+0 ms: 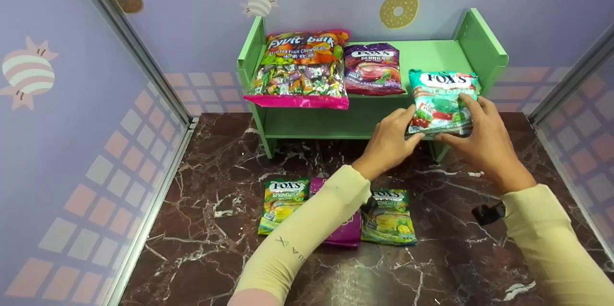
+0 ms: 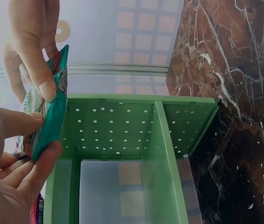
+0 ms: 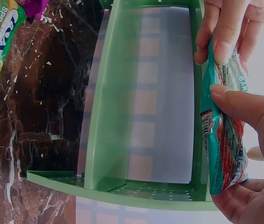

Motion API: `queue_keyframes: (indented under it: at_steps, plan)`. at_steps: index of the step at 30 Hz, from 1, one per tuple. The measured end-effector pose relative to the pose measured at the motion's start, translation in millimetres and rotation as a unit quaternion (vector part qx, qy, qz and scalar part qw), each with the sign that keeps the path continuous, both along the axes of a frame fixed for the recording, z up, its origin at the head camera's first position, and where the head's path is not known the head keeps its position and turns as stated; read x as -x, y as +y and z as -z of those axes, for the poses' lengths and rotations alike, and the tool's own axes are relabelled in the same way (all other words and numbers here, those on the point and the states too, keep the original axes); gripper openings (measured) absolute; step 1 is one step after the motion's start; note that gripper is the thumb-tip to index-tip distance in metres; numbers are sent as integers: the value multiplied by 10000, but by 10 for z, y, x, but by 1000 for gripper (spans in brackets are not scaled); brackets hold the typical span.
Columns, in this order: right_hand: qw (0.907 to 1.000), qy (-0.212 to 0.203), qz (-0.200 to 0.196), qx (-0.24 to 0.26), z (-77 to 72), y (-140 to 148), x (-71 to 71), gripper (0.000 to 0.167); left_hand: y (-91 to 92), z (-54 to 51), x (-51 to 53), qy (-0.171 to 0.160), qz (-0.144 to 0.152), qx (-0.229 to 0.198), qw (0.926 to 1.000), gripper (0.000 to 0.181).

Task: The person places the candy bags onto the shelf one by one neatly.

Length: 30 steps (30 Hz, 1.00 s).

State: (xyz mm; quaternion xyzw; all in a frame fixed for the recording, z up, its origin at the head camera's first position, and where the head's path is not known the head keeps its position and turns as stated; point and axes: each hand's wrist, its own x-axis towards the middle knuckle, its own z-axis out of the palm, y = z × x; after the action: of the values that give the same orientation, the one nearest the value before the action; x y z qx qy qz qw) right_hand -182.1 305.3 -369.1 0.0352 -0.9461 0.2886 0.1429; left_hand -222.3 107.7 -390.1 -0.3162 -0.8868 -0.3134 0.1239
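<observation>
Green bag [image 1: 439, 104]: held at the near right of the shelf [image 1: 429, 56], right of the berries bag [image 1: 371, 71].
Left hand [image 1: 387, 140], right hand [image 1: 491, 143]: green bag gripped from both sides.
Handling: best supported evenly.

teal FOX'S bag [image 1: 443, 100]; red/grn print; label up; held btwn hands [image 1: 389, 139] [image 1: 490, 142]; at R front, grn shelf [image 1: 427, 59]
</observation>
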Motion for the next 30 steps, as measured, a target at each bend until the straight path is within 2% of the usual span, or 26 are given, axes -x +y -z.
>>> queue_keyframes:
  at_steps: [9, 15, 18, 23, 30]
  plan:
    - [9996, -263, -38, -2, -132, 42, 128, 90, 42, -113, 65, 39, -209, 199, 9996, 60]
    - [9987, -508, -12, -13, -199, 57, 186, 82, 58, -179, 122, 88, -418, 279, 9987, 59]
    - [9988, -487, 32, -91, -223, 58, 208, 77, 74, -205, 148, 181, -557, 376, 9976, 58]
    - [9990, -346, 72, -276, -247, 60, 229, 70, 107, -247, 163, 537, -880, 783, 9916, 55]
    - [9988, -235, 172, -401, -266, 40, 278, 67, 181, -294, 211, 1285, -1355, 1176, 9754, 43]
